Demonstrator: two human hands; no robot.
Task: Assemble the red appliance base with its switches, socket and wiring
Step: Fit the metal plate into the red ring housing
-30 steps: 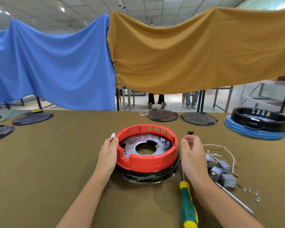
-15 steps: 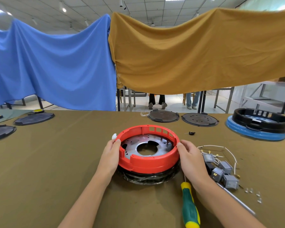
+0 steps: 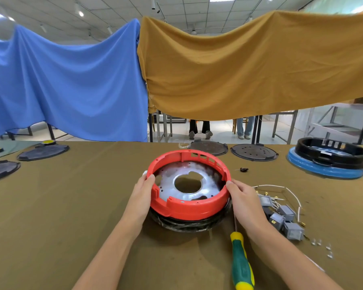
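The red appliance base (image 3: 189,208), a round ring with a silver metal plate (image 3: 170,185) inside, sits tilted on a black ring wrapped in plastic (image 3: 189,226). My left hand (image 3: 144,193) grips its left rim, thumb over the edge. My right hand (image 3: 242,197) grips the right rim. Several grey switches (image 3: 285,218) with white wires (image 3: 281,188) lie on the table right of my right hand. A small white part (image 3: 144,173) peeks out behind my left fingers.
A green and yellow screwdriver (image 3: 241,262) lies in front of the base. Small clear parts (image 3: 323,246) and a black clip (image 3: 244,169) lie to the right. Black discs (image 3: 254,152) and a black ring on a blue base (image 3: 327,160) stand at the back.
My right hand has moved left from the table onto the red base's right rim. The red base now sits tilted up toward me between both hands.
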